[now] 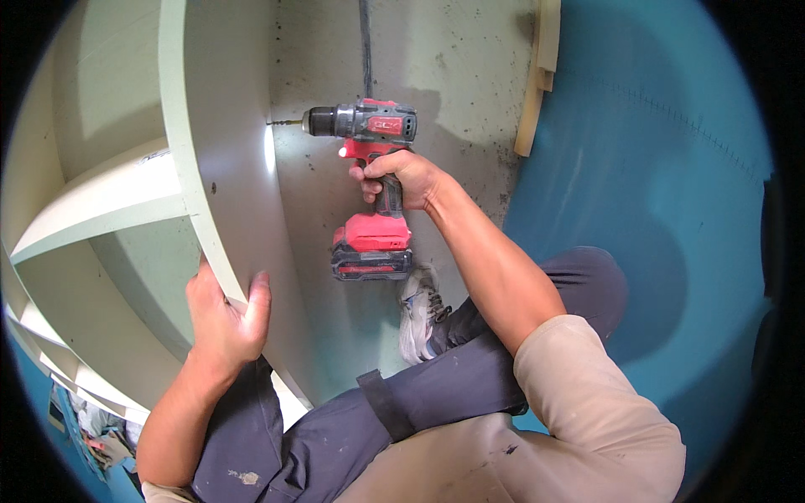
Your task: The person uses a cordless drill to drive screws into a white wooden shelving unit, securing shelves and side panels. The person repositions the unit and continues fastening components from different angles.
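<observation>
Here the right hand [401,178] grips a red-and-black cordless drill [369,189], bit touching the pale green wooden cabinet panel [222,142], whose front edge the left hand [225,317] clasps below.

The drill [362,126] bit's tip is lost in glare at the side panel [235,168]. The right hand [401,178] covers the drill's grip. The shelf unit [109,201] runs off the left edge. The grey shoe [417,312] is partly behind the knee.
</observation>
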Demonstrator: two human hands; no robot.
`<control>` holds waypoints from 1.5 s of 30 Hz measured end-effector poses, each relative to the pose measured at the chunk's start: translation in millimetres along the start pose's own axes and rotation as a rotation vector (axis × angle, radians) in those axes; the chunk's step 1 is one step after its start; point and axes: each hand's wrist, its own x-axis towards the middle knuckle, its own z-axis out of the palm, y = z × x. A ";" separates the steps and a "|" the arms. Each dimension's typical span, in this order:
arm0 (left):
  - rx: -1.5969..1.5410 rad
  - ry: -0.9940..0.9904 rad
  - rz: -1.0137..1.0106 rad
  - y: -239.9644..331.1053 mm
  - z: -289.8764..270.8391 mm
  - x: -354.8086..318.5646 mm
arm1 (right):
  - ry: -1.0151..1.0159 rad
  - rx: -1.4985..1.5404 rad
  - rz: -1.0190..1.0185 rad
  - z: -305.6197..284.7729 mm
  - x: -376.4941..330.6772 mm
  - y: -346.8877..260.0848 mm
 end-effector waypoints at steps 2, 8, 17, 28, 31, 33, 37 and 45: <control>0.031 0.001 0.050 1.3 1.1 0.9 | -0.013 0.009 0.007 -2.3 2.7 0.6; 0.051 -0.025 0.014 8.3 0.6 -1.1 | 0.001 0.016 -0.010 0.6 2.5 1.7; 0.042 -0.062 -0.013 9.6 0.3 -1.6 | 0.013 -0.093 -0.041 0.6 4.1 -4.6; -0.030 -0.023 -0.090 15.9 2.7 0.3 | 0.009 -0.060 -0.046 -3.0 5.8 -0.9; -0.071 0.009 -0.138 11.6 0.6 -3.9 | -0.018 0.091 0.019 0.2 10.3 11.7; -0.053 0.009 -0.137 2.8 -2.6 -9.4 | -0.052 0.187 0.027 8.7 13.9 25.9; 0.168 -0.001 -0.071 -4.8 -0.9 -0.7 | -0.039 0.273 0.030 5.9 13.1 29.9; -0.204 0.015 -0.054 -20.1 -21.0 -17.8 | 0.288 -0.268 -0.097 51.9 -7.0 13.9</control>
